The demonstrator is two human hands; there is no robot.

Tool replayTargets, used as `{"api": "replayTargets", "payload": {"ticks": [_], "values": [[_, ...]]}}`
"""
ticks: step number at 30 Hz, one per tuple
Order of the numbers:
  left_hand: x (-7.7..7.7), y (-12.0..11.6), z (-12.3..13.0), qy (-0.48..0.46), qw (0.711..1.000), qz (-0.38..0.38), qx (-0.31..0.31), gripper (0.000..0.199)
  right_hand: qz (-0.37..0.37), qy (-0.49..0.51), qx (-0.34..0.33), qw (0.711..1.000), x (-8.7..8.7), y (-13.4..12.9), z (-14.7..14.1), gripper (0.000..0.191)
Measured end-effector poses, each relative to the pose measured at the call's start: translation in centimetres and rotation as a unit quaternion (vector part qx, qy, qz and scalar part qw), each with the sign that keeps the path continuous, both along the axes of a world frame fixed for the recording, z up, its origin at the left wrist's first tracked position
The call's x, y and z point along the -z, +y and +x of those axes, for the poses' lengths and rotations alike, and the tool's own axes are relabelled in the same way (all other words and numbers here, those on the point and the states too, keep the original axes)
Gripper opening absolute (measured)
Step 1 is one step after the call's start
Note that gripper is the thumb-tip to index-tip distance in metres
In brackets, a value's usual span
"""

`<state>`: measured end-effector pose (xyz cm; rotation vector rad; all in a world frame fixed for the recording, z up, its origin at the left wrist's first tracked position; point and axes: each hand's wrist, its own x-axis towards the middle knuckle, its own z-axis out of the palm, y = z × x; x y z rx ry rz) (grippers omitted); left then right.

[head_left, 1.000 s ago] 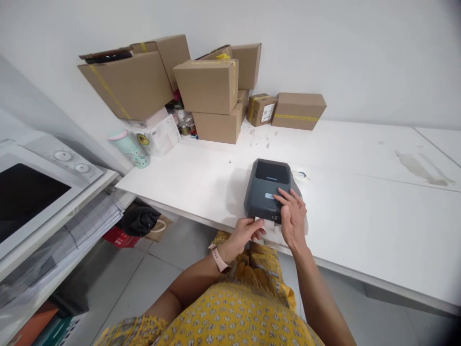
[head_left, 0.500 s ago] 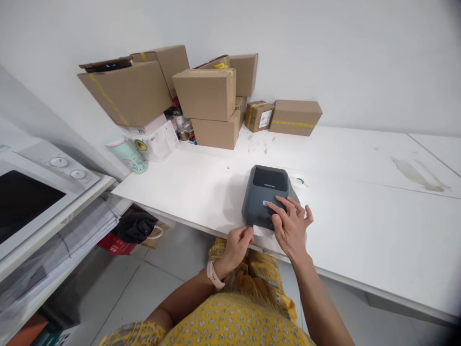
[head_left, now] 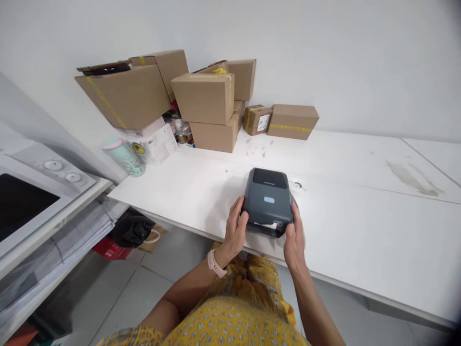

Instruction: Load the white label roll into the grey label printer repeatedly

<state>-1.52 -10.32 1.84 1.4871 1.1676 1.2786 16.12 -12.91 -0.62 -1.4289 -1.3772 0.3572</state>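
A dark grey box-shaped device (head_left: 268,199) with a black top panel and a light oval button sits near the front edge of the white table (head_left: 345,230). A bit of white paper shows at its front slot. My left hand (head_left: 236,228) presses against its left side, and my right hand (head_left: 295,238) grips the right side near the front corner. Between them the two hands hold the device. A small ring-like item (head_left: 297,185) lies just right of it.
Stacked cardboard boxes (head_left: 203,98) stand at the back left, with two smaller boxes beside them. A mint tumbler (head_left: 124,157) and a white box (head_left: 154,144) are at the left. Further left, a microwave (head_left: 32,192) rests on a shelf unit.
My right hand has left the device's top for its right side. My left hand has moved up from the paper at the front to the left side. The paper strip no longer hangs out as far.
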Motion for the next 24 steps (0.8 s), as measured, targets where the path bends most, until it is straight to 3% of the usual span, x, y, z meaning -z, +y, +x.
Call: {"api": "replayTargets", "payload": {"ticks": [4,7,10,14,17,19,21,22,24], "values": [[-2.8,3.2,0.1,-0.07,0.997,0.033,0.016,0.052,0.018,0.016,-0.019,1.0,-3.1,2.4,0.5,0.064],[-3.5,7.0,0.3,-0.076,0.996,0.054,0.015,0.048,0.058,-0.02,-0.012,0.998,-6.4,6.0,1.2,0.064],[-2.3,9.9,0.9,0.032,0.999,0.008,0.004,0.047,0.098,-0.04,0.005,0.994,-9.0,10.3,1.9,0.064],[0.1,11.0,1.8,0.16,0.983,-0.079,0.036,0.064,0.101,-0.023,0.009,0.995,-11.4,15.6,3.0,0.066],[0.7,10.7,2.1,0.195,0.975,-0.101,0.04,0.072,0.093,-0.036,0.033,0.994,-11.9,17.3,3.8,0.073],[0.6,10.5,2.2,0.217,0.971,-0.101,0.027,0.074,0.124,-0.059,0.08,0.987,-11.2,16.7,4.0,0.073],[0.3,10.4,2.2,0.233,0.968,-0.095,0.016,0.075,0.152,-0.096,0.112,0.977,-9.9,15.3,3.8,0.057],[0.2,10.4,2.3,0.238,0.967,-0.093,0.014,0.075,0.142,-0.135,0.096,0.976,-9.1,14.5,3.5,0.047],[0.0,10.4,2.4,0.247,0.965,-0.093,0.014,0.075,0.045,-0.293,-0.017,0.955,-7.8,13.3,2.8,0.04]]}}
